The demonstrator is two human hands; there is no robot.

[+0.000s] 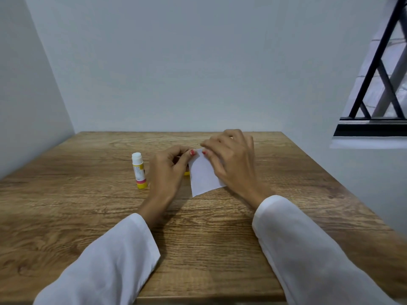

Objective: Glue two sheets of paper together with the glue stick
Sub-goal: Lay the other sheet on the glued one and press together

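Pinching the far edge of the white paper (203, 172) over the wooden table (88, 205), left hand (167, 170) and right hand (231, 164) seemingly pressed sheets together, gluing apparently done, uncapped glue stick (138, 170) upright beside them.

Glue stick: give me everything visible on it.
The glue stick stands upright on the wooden table, just left of the left hand, apart from it. Small cylinder, plastic by its look: yellow body with a printed label, a pink band near the base, and a white top, either bare glue or a cap. Nothing grips it; a small yellow piece behind the left hand might be its cap.
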